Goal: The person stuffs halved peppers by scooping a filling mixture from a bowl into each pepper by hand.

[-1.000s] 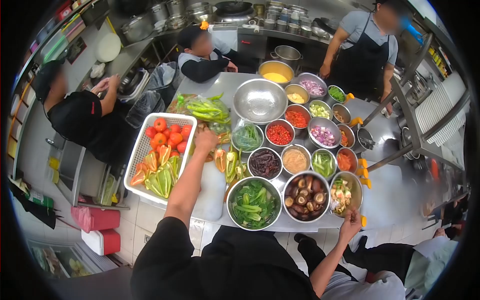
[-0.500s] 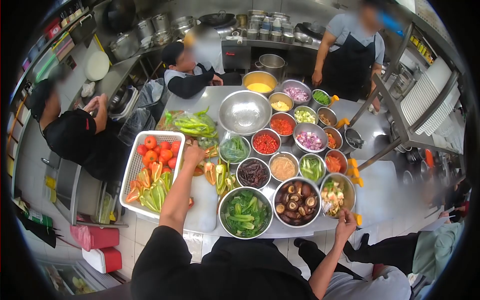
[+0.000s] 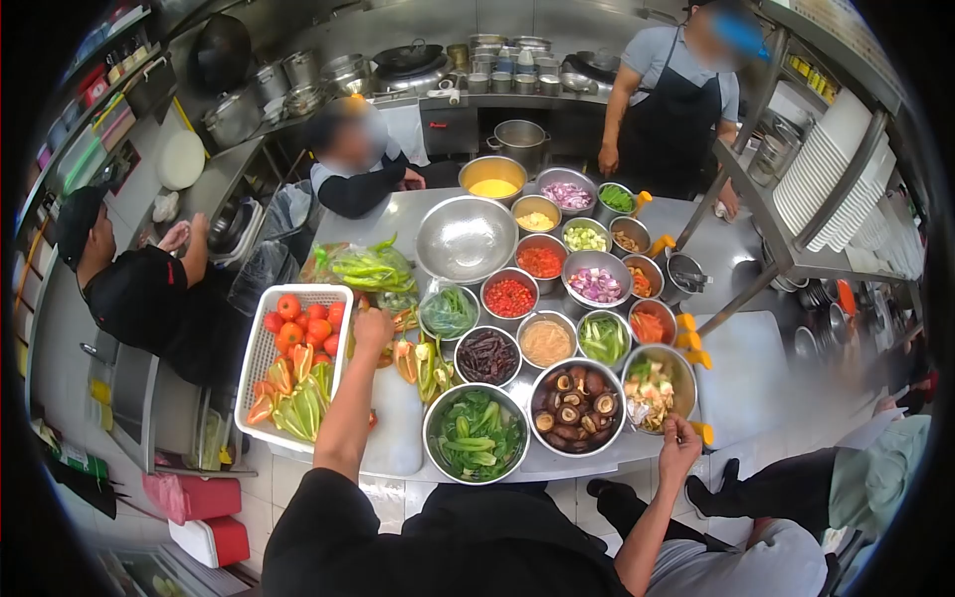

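Basket (image 3: 255,348) of tomatoes (image 3: 288,306) and peppers (image 3: 304,406), bowl (image 3: 579,452) of mushrooms (image 3: 575,400), left hand (image 3: 373,330) near basket, grip unclear

Lighting: bright, whitish and fairly even, source out of view, with crisp glints inside the steel bowl (image 3: 468,239), pale sheen on the table (image 3: 731,224) to its right, and darker floor areas (image 3: 258,488) to its lower left. Quality: middle ground around the bowl reasonably sharp, hazy smear over the board (image 3: 741,363) to its lower right, soft blurred patches over heads above it; strong fisheye bowing outward from it, ending in a black rounded border.
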Demonstrator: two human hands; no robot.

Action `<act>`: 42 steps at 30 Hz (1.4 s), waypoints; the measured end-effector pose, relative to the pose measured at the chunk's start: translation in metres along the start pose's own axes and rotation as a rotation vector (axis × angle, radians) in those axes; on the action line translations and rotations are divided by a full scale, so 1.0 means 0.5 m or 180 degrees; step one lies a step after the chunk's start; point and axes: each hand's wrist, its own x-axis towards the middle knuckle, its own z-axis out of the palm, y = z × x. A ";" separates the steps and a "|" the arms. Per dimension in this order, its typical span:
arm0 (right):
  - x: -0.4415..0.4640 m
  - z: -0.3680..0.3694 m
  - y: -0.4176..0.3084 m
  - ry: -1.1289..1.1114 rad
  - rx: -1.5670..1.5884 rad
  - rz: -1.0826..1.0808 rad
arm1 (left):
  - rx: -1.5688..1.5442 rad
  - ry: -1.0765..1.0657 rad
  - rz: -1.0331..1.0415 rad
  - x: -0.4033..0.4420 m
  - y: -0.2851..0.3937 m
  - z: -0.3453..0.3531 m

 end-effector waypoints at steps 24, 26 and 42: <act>-0.028 0.137 -0.284 -0.1863 0.1457 0.0915 | -0.2901 0.1175 0.3192 -0.409 0.516 -0.299; -0.018 0.123 -0.254 -0.1646 0.1668 0.0912 | -0.2902 0.1136 0.3562 -0.417 0.552 -0.293; -0.026 0.060 -0.214 0.0207 0.0487 -0.0427 | -0.6464 -0.4868 0.0496 -0.423 0.736 -0.223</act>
